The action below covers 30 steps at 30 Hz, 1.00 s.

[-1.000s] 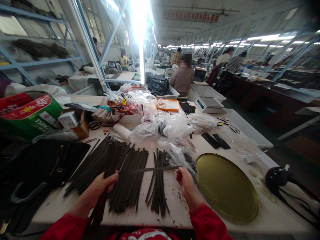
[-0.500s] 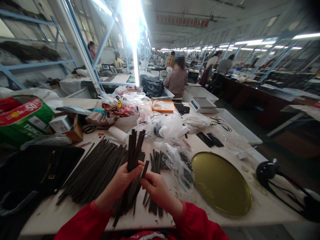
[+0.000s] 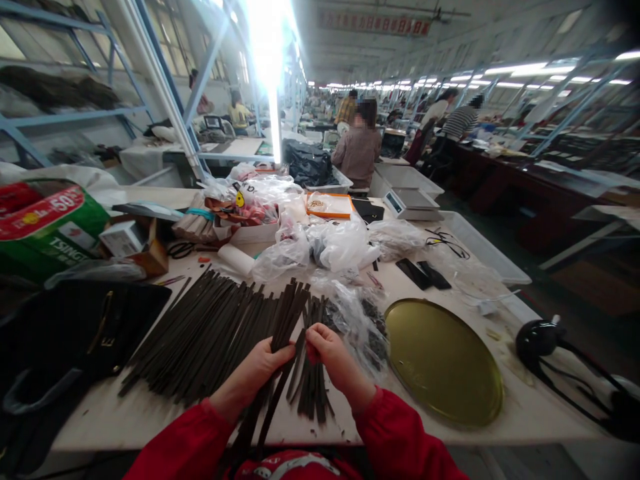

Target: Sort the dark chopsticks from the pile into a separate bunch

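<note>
My left hand [image 3: 256, 372] is wrapped round a bundle of dark flat strips [image 3: 289, 313], which tilts up and away, its lower ends reaching toward my lap. Just right of it, my right hand [image 3: 331, 355] is closed with thumb and fingers pinched together; whatever may be between them is hidden. A wide pile of similar dark strips [image 3: 195, 337] lies on the table to the left of my left hand. Beneath and beside my right hand lies a smaller group of strips [image 3: 313, 395].
Crumpled clear plastic bags [image 3: 345, 247] lie beyond my hands. To the right are a gold oval tray [image 3: 445, 363] and a black lamp-like object [image 3: 537, 339]. A black bag [image 3: 65, 333] lies at left. A scale [image 3: 413, 203] stands farther back; a person [image 3: 357, 153] sits beyond.
The bundle in my left hand has come down and leans farther right. My right hand has moved up and right, off the strip end it was pinching. The view has shifted slightly.
</note>
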Available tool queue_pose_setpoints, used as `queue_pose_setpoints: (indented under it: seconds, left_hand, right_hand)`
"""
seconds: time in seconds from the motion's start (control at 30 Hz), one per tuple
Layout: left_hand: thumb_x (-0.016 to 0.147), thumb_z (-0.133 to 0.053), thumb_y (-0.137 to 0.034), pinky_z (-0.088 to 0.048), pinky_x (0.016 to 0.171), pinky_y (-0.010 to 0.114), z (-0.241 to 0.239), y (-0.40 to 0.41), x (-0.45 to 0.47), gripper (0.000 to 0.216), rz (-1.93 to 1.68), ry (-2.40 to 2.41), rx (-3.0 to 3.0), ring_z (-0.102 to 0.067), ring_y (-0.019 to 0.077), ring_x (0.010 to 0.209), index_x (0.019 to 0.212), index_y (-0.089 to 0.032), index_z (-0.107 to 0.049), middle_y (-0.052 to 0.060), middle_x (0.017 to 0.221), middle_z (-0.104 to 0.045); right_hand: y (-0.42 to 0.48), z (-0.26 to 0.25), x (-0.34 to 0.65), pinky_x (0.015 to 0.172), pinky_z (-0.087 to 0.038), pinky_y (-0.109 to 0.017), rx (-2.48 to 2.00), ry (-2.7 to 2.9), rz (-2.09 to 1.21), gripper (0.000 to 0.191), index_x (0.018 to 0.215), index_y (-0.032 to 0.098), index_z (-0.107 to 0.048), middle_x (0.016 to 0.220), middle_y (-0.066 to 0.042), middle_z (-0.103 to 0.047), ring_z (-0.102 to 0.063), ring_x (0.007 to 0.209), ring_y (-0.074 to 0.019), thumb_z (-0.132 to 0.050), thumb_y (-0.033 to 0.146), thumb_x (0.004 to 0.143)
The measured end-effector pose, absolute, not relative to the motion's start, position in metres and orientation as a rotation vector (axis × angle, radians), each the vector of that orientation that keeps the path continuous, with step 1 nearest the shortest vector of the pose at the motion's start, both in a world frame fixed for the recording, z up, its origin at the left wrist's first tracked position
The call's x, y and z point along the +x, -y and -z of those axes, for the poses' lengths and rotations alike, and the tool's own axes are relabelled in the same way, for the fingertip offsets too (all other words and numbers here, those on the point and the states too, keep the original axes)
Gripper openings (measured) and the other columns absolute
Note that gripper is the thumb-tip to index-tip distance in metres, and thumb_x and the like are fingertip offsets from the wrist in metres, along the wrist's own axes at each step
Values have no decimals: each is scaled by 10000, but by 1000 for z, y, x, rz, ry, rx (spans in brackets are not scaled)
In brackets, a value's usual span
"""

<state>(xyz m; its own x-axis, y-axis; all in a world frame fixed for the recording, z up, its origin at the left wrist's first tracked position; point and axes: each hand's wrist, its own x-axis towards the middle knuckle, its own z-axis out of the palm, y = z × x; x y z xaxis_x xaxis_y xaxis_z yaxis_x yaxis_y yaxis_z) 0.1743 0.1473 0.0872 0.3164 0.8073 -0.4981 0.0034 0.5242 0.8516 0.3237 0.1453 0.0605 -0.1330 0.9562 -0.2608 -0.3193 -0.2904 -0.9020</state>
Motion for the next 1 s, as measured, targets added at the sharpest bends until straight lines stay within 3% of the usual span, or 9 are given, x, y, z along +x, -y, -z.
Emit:
queue_pose_setpoints:
  seconds: [0.13,0.27,0.4,0.57,0.67,0.77,0.9,1.0]
  left_hand:
    - [596,-706,-357,-228,399,165,-82,-143,180,340,-620,-1207,883,-345,38,422,822,-128,-597,-50,529,-480]
    - [587,-695,-327,-224,406,171,-78,-140,182,310,-632,-1246,845,-342,40,417,805,-136,-587,-50,530,-482]
    - [591,-700,-319,-194,406,173,-78,-139,184,316,-632,-1231,839,-316,36,411,821,-135,-586,-63,501,-458]
    - [538,-749,-302,-265,439,173,-77,-138,189,381,-727,-1180,657,-434,59,458,843,-147,-583,-52,535,-543]
    - [512,-768,-286,-280,451,175,-76,-137,190,405,-764,-1171,578,-455,61,457,843,-151,-577,-56,531,-560]
    - [535,-755,-321,-253,431,176,-77,-138,190,379,-775,-1193,620,-414,49,414,819,-137,-584,-65,485,-523]
    - [546,-745,-373,-306,447,189,-78,-139,190,427,-776,-1200,681,-473,77,443,861,-126,-597,-40,527,-556]
    - [548,-749,-372,-367,489,204,-74,-140,190,431,-789,-1188,654,-533,107,498,867,-132,-588,-18,585,-601]
  right_hand:
    - [-147,-55,323,425,-266,-173,-990,595,-1823,221,638,167,-376,519,66,-402,-347,429,-41,-533,314,689]
    - [-144,-52,319,428,-289,-178,-1092,734,-1760,264,663,161,-414,529,54,-444,-384,437,-50,-536,390,711]
    - [-150,-52,321,416,-259,-171,-1104,693,-1727,241,632,161,-404,487,69,-405,-347,418,-41,-569,329,685]
    - [-158,-44,318,408,-242,-154,-1003,192,-2029,178,617,140,-425,482,72,-364,-321,393,-22,-524,275,678]
    - [-154,-38,309,412,-240,-155,-1011,193,-2136,183,718,120,-497,508,71,-375,-334,404,-25,-548,287,663]
    - [-149,-36,305,441,-274,-171,-1124,496,-1868,246,762,159,-474,593,54,-445,-393,472,-49,-614,323,643]
    - [-146,-43,318,633,-390,-229,-1158,1075,-1226,168,742,166,-517,710,7,-512,-484,666,-99,-527,331,764]
    - [-145,-47,330,680,-392,-242,-1180,1435,-1057,174,774,158,-587,763,-19,-552,-508,734,-120,-521,317,790]
